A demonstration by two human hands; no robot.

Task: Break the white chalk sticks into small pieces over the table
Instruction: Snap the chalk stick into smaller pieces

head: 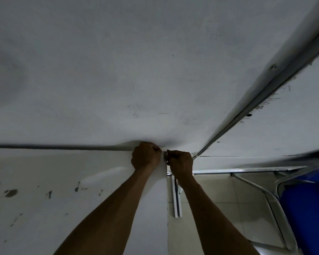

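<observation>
Table: flat, white and matte, with dark smudges and specks across its top.
Wall: pale, dull and scuffed, with a grey rail running up it at the right.
Chair: smooth blue seat on a bent, shiny metal tube frame, standing on beige floor tiles.
Edges: the table's right edge ran straight down from below the hands; open floor lay between it and the chair.
Left hand: fingers curled tight, tips pinching one end of the chalk stick.
Right hand: fingers curled likewise, pinching the other end.
Chalk stick: a short pale piece showed between the two hands, above the table's far right corner; the rest was hidden.
</observation>
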